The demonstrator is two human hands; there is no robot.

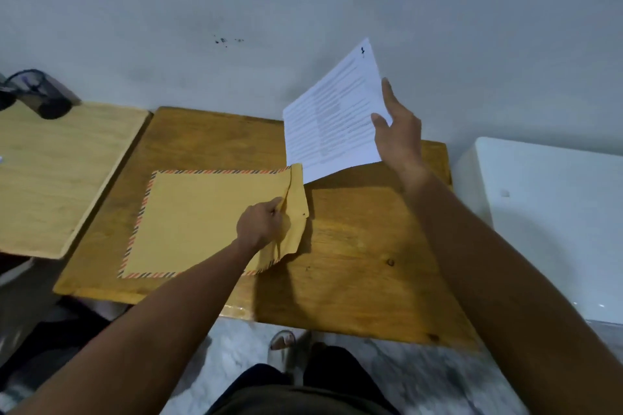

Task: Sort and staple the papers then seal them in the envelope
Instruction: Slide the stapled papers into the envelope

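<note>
Now the left hand (261, 224) pinches open the envelope (209, 222) flap, while the right hand (399, 135) grips the papers (332, 121) just beyond that mouth, ready to slide in.

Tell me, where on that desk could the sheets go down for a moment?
Bare wood lies right of the envelope, out to the desk edge and the white box. The paler board left looks free too. It is crowded at the envelope's mouth, under the left hand.

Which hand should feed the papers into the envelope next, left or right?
Right. The right hand already holds the papers above the table, beside the open end of the envelope. The left hand is busy lifting the flap, keeping the mouth open.
</note>
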